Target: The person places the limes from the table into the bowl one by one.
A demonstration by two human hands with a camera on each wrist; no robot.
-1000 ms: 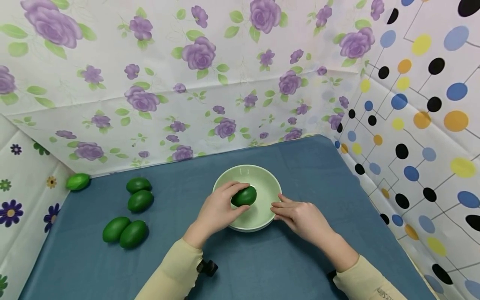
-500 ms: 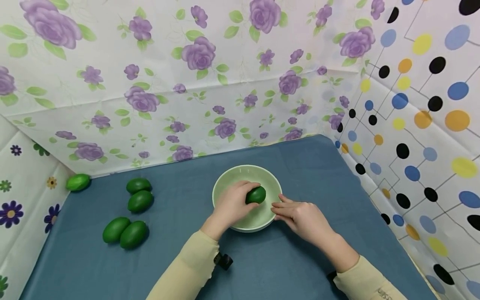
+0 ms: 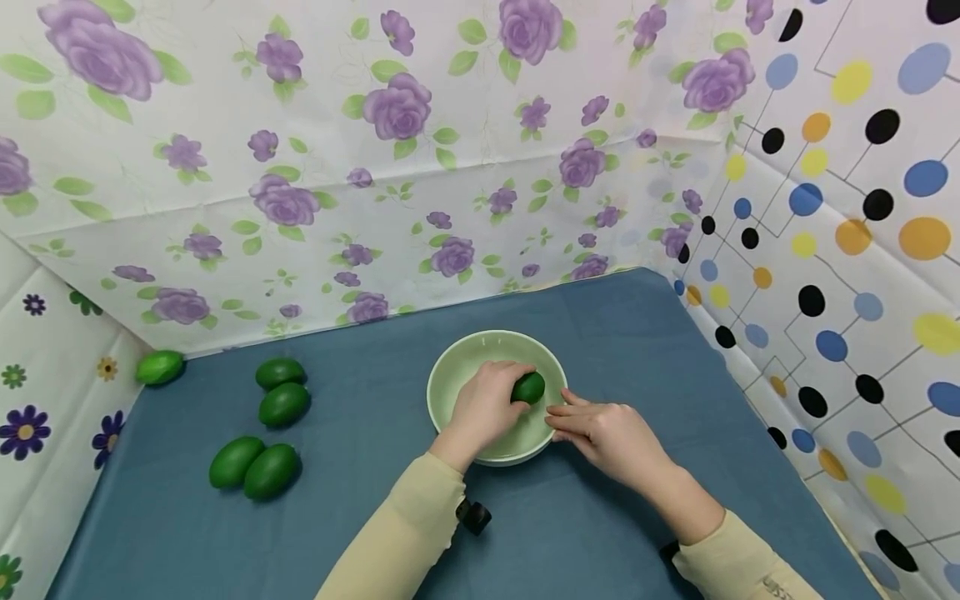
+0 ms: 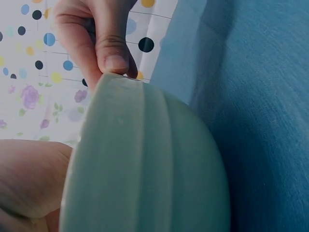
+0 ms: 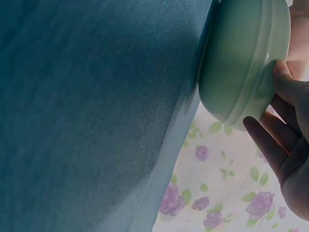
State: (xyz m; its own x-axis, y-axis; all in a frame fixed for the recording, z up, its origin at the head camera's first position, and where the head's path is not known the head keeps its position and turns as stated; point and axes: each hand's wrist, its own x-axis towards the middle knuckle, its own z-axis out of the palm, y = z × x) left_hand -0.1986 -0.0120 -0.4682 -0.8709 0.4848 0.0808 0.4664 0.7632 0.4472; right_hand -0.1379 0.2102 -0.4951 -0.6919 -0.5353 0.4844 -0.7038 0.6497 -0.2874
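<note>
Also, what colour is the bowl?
The bowl is pale green; the head view shows it best.

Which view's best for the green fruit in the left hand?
Head view: looking down into the bowl, it shows the green fruit in the left hand, partly covered by the fingers. Neither wrist view shows that fruit; both show the bowl's outside instead.

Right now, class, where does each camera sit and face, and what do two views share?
Head: on the head, facing forward and down at the bowl; left hand, right hand and sleeves show.
Left wrist: on that wrist, facing the bowl's outside; both hands partly show.
Right wrist: on that wrist, facing bowl and blue cloth; both hands partly show.
The wrist views share bowl, cloth and floral backdrop.
</note>
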